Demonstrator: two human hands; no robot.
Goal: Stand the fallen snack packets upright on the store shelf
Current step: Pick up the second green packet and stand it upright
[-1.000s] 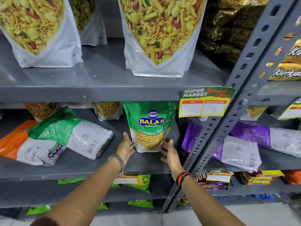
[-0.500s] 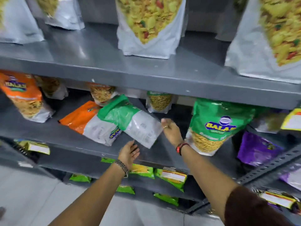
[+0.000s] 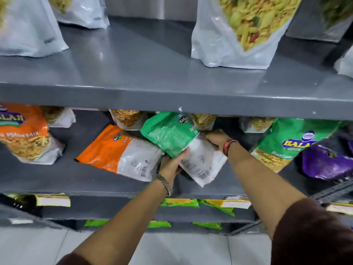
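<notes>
Green Balaji packet (image 3: 172, 134) on middle shelf (image 3: 95, 180), tilted, long axis running back-left to front-right. Left hand (image 3: 172, 165) fingers wrapped under its near side; right hand (image 3: 217, 138) closed on far edge. Orange packet (image 3: 114, 150) flat alongside.

On my feed: stock and fittings around the work area.

I see a clear pouch of yellow snack mix (image 3: 240, 35) standing upright on the top grey board (image 3: 152, 69), with two white-backed pouches (image 3: 28, 31) upright at its far left. Under that board, small pouches of thin fried strands (image 3: 128, 118) stand in the back row. Lower down, I make out a yellow price label (image 3: 53, 200), flat green packets (image 3: 179, 202) behind the edge, and pale floor tiles (image 3: 172, 249).
</notes>
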